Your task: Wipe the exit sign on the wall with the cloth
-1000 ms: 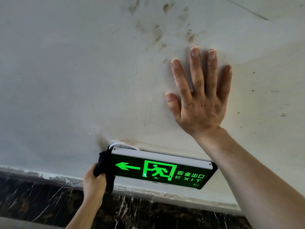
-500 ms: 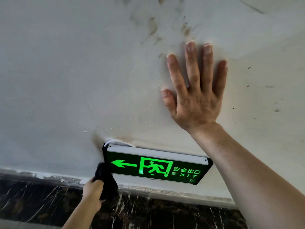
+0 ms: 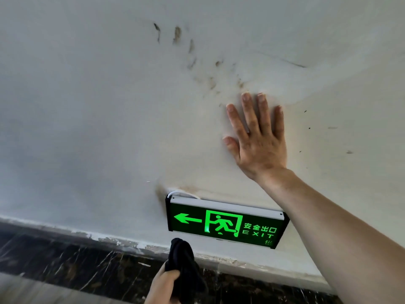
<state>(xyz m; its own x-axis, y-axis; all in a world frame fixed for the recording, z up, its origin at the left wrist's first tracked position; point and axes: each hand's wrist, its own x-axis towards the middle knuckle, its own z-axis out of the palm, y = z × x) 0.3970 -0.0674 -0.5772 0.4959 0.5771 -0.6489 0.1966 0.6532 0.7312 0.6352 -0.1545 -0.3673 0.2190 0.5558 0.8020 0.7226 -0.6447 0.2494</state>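
A lit green exit sign (image 3: 225, 223) with a left arrow, a running figure and the word EXIT hangs low on the white wall (image 3: 87, 128). My left hand (image 3: 163, 286) grips a bunched black cloth (image 3: 184, 266) just below the sign's lower left corner, a small gap apart from it. My right hand (image 3: 257, 139) lies flat on the wall above the sign, fingers spread, holding nothing.
A white cable (image 3: 182, 193) loops out at the sign's top left corner. Brown smudges (image 3: 190, 51) mark the wall above my right hand. A dark marble skirting (image 3: 65, 260) with a chipped paint edge runs along the bottom.
My left hand with the cloth has slid down off the sign's left end to below its lower left corner. My right hand stays pressed on the wall.
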